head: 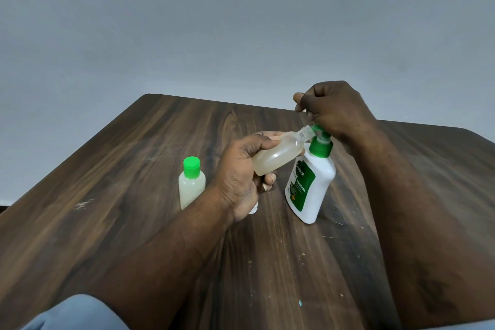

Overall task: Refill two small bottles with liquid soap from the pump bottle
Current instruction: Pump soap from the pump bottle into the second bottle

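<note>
Left hand (pixel 241 169): grips uncapped translucent plastic bottle (pixel 278 154), tilted, neck at nozzle. Right hand (pixel 334 110): curled over top of white green-collared pump bottle (pixel 310 185). Green-capped translucent bottle (pixel 191 185): upright, left of left hand.

A dark brown wood-grain table (pixel 150 147), its far left corner rounded. Near its middle a small translucent plastic bottle with a green cap (pixel 191 185) stands upright. Nearer the right edge stands a white plastic pump bottle with a green pump and label (pixel 312 182). A pale scuff (pixel 82 205) marks the surface near the left edge.
</note>
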